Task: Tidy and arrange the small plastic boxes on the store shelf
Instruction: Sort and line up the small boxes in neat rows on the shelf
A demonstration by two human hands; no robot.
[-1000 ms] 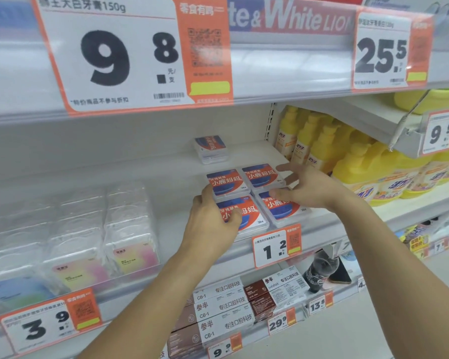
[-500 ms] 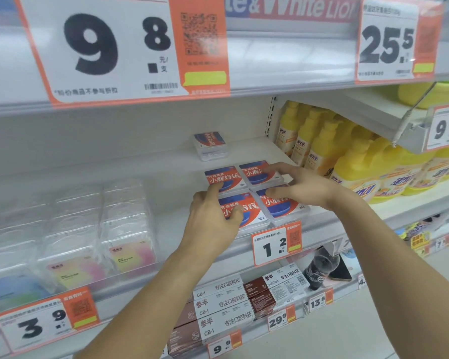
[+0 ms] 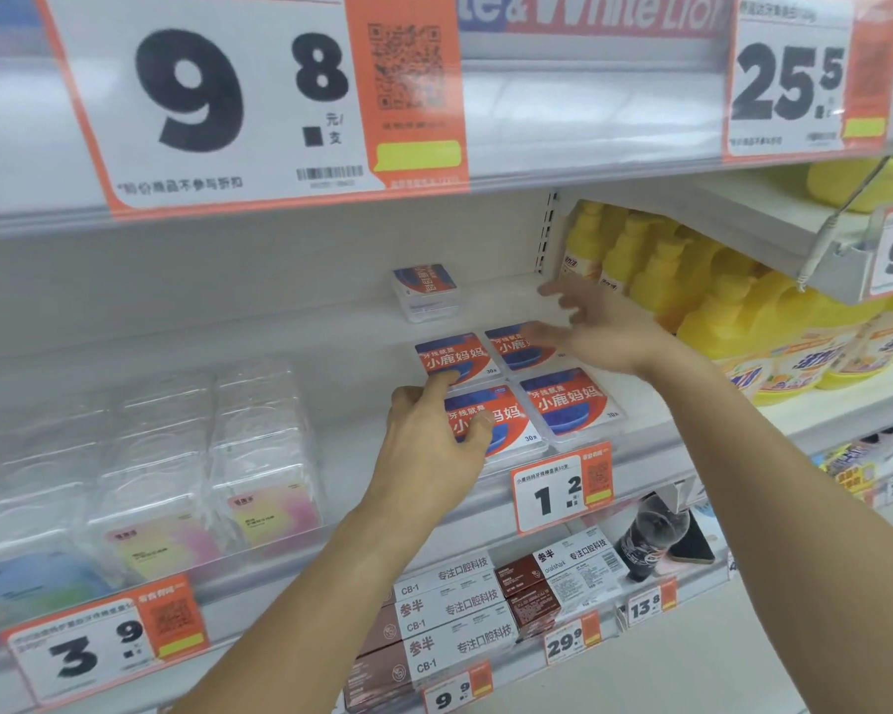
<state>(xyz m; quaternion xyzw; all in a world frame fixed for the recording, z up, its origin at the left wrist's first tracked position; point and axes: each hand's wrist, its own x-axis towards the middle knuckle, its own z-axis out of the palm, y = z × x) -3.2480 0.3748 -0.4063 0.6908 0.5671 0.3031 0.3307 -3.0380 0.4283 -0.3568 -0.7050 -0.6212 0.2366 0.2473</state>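
Several small plastic boxes with red and blue labels lie flat in a two-by-two block near the front of the white shelf (image 3: 331,347). My left hand (image 3: 429,445) rests on the front-left box (image 3: 506,420), its index fingertip touching the back-left box (image 3: 457,355). The front-right box (image 3: 568,401) lies uncovered. My right hand (image 3: 599,327) hovers blurred, fingers spread, over the right edge of the back-right box (image 3: 519,347) and holds nothing. A further small stack of the same boxes (image 3: 424,293) stands apart at the back of the shelf.
Yellow detergent bottles (image 3: 702,301) crowd the shelf to the right. Clear plastic boxes (image 3: 259,445) stand in rows on the left. Price tags (image 3: 563,487) hang along the shelf front. The shelf above overhangs closely. Brown and white boxes (image 3: 449,620) fill the shelf below.
My right hand has lifted off the right-hand boxes and moved back and up with fingers spread. My left hand stays on the front-left box. The camera has tilted down slightly.
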